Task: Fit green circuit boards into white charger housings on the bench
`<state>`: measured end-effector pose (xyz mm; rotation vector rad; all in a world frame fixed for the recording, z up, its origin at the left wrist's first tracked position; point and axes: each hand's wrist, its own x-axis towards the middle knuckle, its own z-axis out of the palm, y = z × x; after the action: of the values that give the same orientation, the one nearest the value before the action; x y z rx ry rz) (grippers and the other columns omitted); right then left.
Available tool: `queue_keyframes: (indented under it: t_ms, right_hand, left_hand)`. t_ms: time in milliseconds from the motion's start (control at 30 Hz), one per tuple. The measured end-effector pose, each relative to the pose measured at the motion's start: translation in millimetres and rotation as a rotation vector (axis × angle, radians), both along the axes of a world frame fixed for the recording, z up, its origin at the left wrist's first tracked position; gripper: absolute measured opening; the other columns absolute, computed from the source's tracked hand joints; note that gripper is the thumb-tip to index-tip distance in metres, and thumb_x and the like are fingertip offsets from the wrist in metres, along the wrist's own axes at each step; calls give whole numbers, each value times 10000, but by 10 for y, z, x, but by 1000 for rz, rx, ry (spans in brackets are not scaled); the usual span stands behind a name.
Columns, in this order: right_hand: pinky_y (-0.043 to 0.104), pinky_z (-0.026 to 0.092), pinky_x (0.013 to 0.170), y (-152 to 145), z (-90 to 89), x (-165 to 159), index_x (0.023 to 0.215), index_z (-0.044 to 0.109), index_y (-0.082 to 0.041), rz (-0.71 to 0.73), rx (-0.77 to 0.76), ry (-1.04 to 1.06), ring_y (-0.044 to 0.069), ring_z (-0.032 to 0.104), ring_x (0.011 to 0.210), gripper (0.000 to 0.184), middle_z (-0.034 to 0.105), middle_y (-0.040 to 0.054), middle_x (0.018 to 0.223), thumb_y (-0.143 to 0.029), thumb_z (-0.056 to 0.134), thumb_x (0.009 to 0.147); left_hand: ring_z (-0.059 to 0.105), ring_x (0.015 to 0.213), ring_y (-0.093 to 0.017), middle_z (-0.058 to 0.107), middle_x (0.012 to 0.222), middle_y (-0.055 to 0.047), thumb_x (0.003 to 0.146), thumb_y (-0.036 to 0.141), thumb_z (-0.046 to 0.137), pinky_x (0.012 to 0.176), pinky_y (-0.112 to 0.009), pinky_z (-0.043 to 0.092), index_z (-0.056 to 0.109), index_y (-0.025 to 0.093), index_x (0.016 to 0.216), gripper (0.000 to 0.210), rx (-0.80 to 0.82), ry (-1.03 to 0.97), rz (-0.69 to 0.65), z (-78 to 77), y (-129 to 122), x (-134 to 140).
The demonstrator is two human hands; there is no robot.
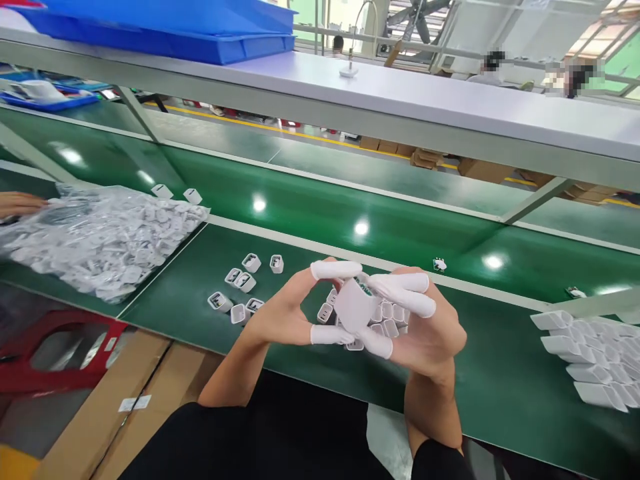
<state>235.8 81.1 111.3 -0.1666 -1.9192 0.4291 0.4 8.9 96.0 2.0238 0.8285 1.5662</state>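
Observation:
Between my two hands, above the green bench, is a white charger housing (356, 308) with part of a green circuit board showing at its upper end. My left hand (287, 308), in white finger cots, grips it from the left with thumb and fingertip. From the right, my right hand (425, 320) closes on it, cotted fingers at the top and thumb below. Behind and under the hands stand several white housings (390, 327) in a group, partly hidden. Left of my left arm are several open housings (244, 281) with parts visible inside some.
A plastic bag of small white parts (105, 233) lies at left, another person's hand (20, 203) at its edge. White housings (595, 360) are stacked at right. Small circuit boards (439, 265) lie beyond the pale strip. A shelf (400, 87) with blue trays (255, 48) spans the back.

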Motion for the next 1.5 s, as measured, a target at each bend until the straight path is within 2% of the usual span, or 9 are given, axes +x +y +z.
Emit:
queue_keyframes:
  t_ms: [267, 367, 467, 667, 767, 867, 1167, 1333, 1500]
  right_hand:
    - [495, 694, 836, -455, -62, -182, 1672, 602, -297, 263, 21, -68, 295, 795, 1093, 887, 835, 87, 1323, -106, 931, 871]
    - [515, 684, 909, -682, -45, -210, 1653, 624, -265, 267, 43, -184, 301, 785, 1141, 825, 817, 107, 1379, -111, 922, 899]
    - [493, 665, 884, -861, -157, -257, 1570, 689, -268, 321, -148, -226, 292, 779, 1066, 807, 828, 95, 1283, -231, 1027, 838]
    - [418, 612, 840, -1102, -849, -527, 1206, 827, -304, 376, -853, -92, 254, 725, 923, 585, 795, 40, 1024, -666, 1015, 786]
    - [382, 588, 809, -1241, -1148, -670, 1092, 830, -279, 318, -1078, 0, 226, 684, 862, 539, 761, 33, 962, -725, 961, 819]
    - [365, 580, 813, -1343, -1272, -770, 1033, 812, -268, 247, -1219, 33, 213, 671, 849, 527, 738, 22, 926, -751, 918, 851]
    - [357, 567, 845, -1300, -1278, -840, 988, 822, -246, 198, -1242, -51, 205, 678, 845, 488, 767, 15, 893, -727, 860, 916]
    - [342, 580, 798, -1241, -1322, -855, 947, 820, -237, 196, -1211, -40, 190, 684, 794, 439, 772, 3, 854, -658, 923, 874]
    - [343, 607, 761, -1222, -1361, -881, 915, 797, -227, 219, -1239, -21, 192, 703, 765, 454, 783, 18, 849, -674, 876, 910]
  left_hand:
    - [778, 1059, -241, 754, 1214, -103, 914, 73, 870, 865, -361, 702, 600, 282, 1647, 809, 185, 165, 331, -115, -1005, -141]
    - [732, 935, -213, 723, 1098, -68, 894, 111, 919, 788, -342, 664, 655, 286, 1592, 766, 177, 201, 401, -118, -1291, -245]
    - [691, 893, -213, 693, 1050, -52, 798, 308, 1054, 771, -355, 642, 742, 301, 1475, 746, 69, 71, 349, -255, -1450, -318]
    - [783, 1016, -257, 751, 1122, -80, 604, 491, 1144, 901, -370, 680, 804, 245, 1194, 724, -451, -673, 156, -908, -1522, 61]
    - [789, 941, -217, 785, 1024, -54, 610, 458, 1141, 869, -322, 661, 791, 225, 1079, 630, -626, -1025, 225, -1137, -1565, 374]
    - [777, 894, -183, 806, 986, -44, 627, 456, 1137, 844, -289, 631, 801, 215, 1020, 570, -723, -1164, 317, -1195, -1598, 524]
    - [768, 943, -170, 807, 1010, -46, 596, 511, 1148, 923, -283, 611, 821, 194, 1032, 630, -775, -1205, 372, -1153, -1552, 433]
    - [785, 960, -192, 817, 1020, -55, 596, 710, 1089, 945, -311, 633, 829, 203, 1032, 717, -737, -1187, 374, -1249, -1525, 476]
    - [763, 851, -136, 768, 885, 6, 582, 678, 1105, 898, -258, 631, 810, 232, 988, 671, -666, -1222, 432, -1346, -1432, 536]
